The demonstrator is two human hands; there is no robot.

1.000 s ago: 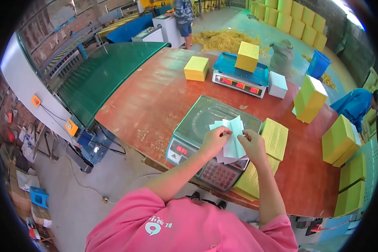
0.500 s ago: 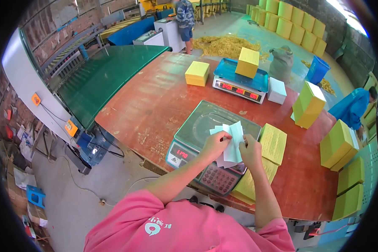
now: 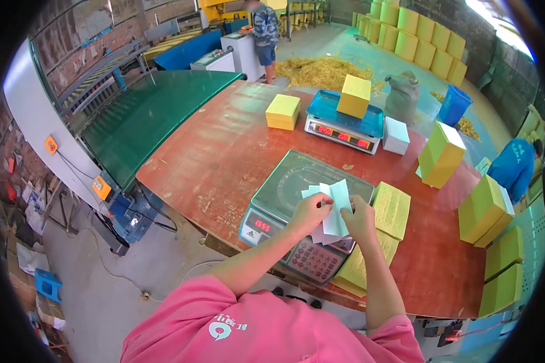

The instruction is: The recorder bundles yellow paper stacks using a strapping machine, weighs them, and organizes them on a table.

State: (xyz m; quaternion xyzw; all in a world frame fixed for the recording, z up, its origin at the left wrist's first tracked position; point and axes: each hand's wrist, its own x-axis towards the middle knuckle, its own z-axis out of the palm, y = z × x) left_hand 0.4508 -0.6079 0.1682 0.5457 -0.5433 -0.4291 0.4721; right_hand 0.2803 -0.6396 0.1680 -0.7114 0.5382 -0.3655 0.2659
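Several pale white paper sheets [image 3: 340,202], fanned and folded, are held between my two hands over a counting scale [image 3: 287,178] with a glass-like platform, red display and keypad. My left hand [image 3: 310,212] pinches the sheets at their left side, thumb and fingers closed. On their right side my right hand [image 3: 360,219] grips the paper's edge with bent fingers. The lower sheets hang just above or on the platform; which one I cannot tell. Right beside the scale lie yellow paper stacks [image 3: 391,210], partly behind my right forearm.
Farther back, a second scale [image 3: 345,140] with a blue tray carries a yellow paper block [image 3: 353,97]. Another yellow block [image 3: 283,112] and a white block [image 3: 396,135] flank it. Tall yellow stacks [image 3: 442,154] stand rightward on the red table [image 3: 206,151]. A person in blue [image 3: 513,166] bends at the right.
The near scale's red readout shows different digits. My hands keep their hold on the sheets, almost in place. The person in blue at the right has shifted, and the view has tilted slightly.
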